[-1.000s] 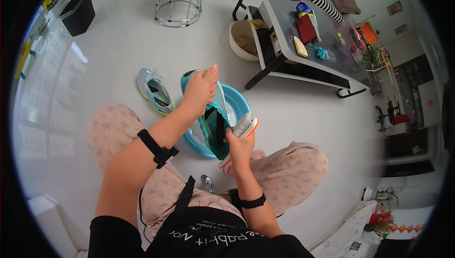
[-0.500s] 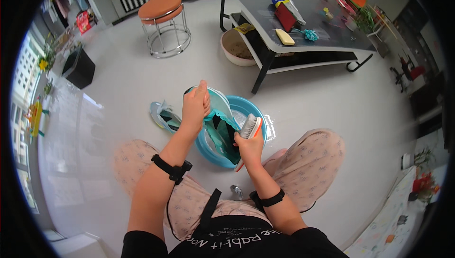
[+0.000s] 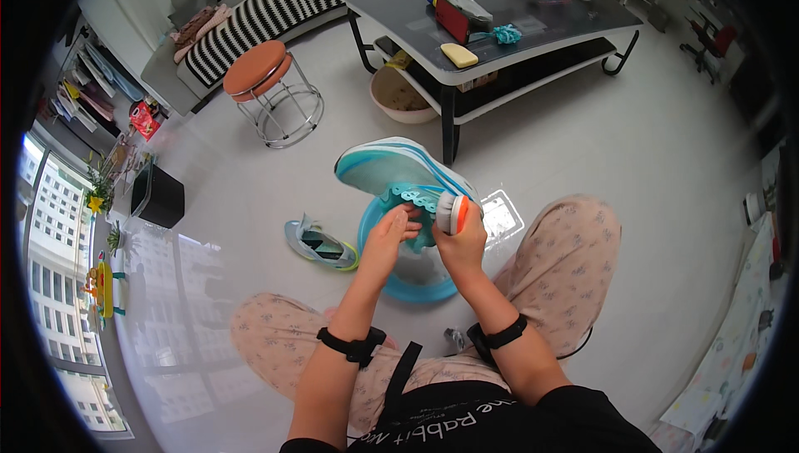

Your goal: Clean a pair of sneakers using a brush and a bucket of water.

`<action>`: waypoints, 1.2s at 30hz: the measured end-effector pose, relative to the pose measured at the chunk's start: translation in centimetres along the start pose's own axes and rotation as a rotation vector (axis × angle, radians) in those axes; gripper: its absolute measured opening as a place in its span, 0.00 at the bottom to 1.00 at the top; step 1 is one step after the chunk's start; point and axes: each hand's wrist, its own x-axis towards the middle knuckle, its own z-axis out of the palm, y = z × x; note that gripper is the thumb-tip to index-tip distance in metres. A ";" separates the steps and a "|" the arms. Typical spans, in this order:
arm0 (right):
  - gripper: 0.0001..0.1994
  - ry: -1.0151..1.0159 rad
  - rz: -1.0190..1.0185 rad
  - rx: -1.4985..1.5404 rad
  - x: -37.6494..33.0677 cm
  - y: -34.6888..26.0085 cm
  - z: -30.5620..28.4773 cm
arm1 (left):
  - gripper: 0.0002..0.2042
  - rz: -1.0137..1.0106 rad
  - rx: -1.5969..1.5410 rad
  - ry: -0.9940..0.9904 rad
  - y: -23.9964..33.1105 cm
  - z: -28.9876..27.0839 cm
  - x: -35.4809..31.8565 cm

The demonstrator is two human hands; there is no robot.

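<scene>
Left hand (image 3: 393, 232) is gripping a teal sneaker (image 3: 399, 172) over the blue basin (image 3: 416, 282) on the floor, right hand (image 3: 460, 241) clamped on a scrub brush (image 3: 452, 212) pressed against it, other sneaker (image 3: 320, 245) just beside the basin.

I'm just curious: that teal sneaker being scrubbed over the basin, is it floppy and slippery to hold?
The sneaker probably keeps its shape: its sole stays flat while the left hand grips only one end. It may be slick, held over a blue basin. It looks light for its size.
</scene>
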 end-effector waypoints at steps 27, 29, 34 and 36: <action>0.30 -0.471 -0.164 -0.414 -1.6 -4.7 0.7 | 0.19 -0.068 -0.769 0.324 -2.1 0.2 0.4; 0.28 -0.339 -0.349 -0.411 -2.7 -5.5 1.6 | 0.18 -0.042 -0.763 0.282 -2.3 -0.7 -0.1; 0.27 -0.266 -0.219 -0.527 -0.3 -3.2 1.2 | 0.20 0.103 -0.832 0.270 0.3 1.1 0.0; 0.27 -0.211 -0.169 -0.551 0.6 -3.3 0.9 | 0.21 0.107 -0.831 0.240 -0.7 1.0 0.3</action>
